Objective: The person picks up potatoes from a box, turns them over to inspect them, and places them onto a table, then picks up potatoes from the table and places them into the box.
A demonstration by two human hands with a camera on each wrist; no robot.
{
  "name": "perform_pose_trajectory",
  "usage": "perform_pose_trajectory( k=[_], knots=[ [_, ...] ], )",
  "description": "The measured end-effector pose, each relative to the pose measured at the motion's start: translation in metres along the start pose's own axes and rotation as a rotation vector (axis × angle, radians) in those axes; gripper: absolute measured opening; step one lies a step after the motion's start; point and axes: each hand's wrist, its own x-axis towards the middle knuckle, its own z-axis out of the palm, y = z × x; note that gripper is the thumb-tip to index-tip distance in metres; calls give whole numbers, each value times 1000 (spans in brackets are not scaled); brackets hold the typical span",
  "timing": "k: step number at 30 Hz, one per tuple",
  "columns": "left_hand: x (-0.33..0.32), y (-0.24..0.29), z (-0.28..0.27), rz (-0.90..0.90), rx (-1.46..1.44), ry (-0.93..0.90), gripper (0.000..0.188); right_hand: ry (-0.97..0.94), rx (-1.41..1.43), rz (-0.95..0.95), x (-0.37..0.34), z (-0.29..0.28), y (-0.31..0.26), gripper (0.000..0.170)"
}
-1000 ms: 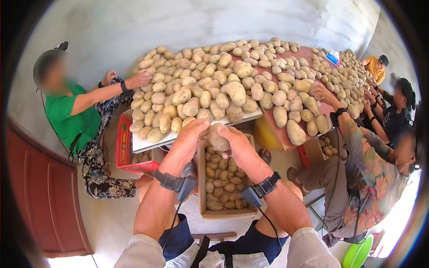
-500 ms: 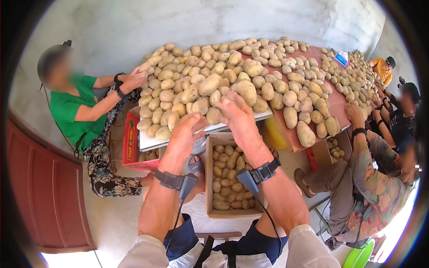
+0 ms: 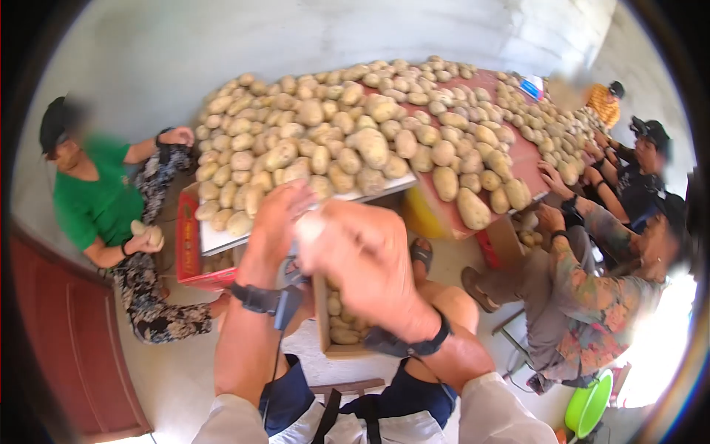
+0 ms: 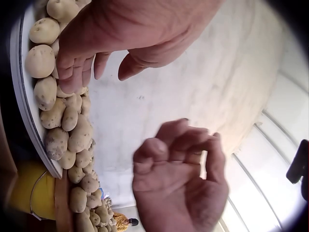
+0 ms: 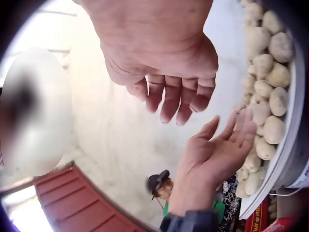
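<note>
In the head view my left hand (image 3: 277,222) is raised at the front edge of the white board (image 3: 214,240), before the heaped potatoes (image 3: 310,112). My blurred right hand (image 3: 366,255) is beside it, over the cardboard box (image 3: 323,325) of potatoes, hiding part of that box. The left wrist view has my left hand (image 4: 130,34) with fingers extended and empty; below it, my right hand (image 4: 181,183) has loosely bent fingers. Seen from the right wrist, my right hand (image 5: 161,63) holds nothing, and my left palm (image 5: 212,157) faces up near the potatoes (image 5: 275,129).
On the left a person in green (image 3: 100,200) holds potatoes beside a red box (image 3: 188,248). Several people sit at the right along the red-brown table (image 3: 526,159). A yellow bucket (image 3: 423,214) stands under the table edge; a green basin (image 3: 590,403) is at lower right.
The potato my hands held a second ago has left them. My right hand has swung left across my front, close to my left. The person in green has lowered a hand, now holding potatoes.
</note>
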Motion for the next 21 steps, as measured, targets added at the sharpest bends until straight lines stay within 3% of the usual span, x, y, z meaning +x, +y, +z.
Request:
perform_pose_trajectory(
  k=[1,2,6,14,18,20,21],
  knots=[
    [-22,15,18,9,43,2,43,-89,-358,-223,2,0,-21,23],
    [-16,12,13,-14,27,-1,44,147,-313,-578,-5,22,-20,27],
    [-13,12,21,-46,51,-45,47,312,-309,-607,-30,16,-51,23],
    [-16,17,31,2,100,-25,57,620,64,-767,-10,41,-78,22],
    [-17,16,39,14,122,-21,58,697,333,-901,-27,105,-59,27],
    [-15,16,41,19,127,-21,57,705,410,-937,-7,82,-76,28],
    [-16,16,43,15,122,-21,56,605,326,-1057,-2,67,-76,25]
  ],
)
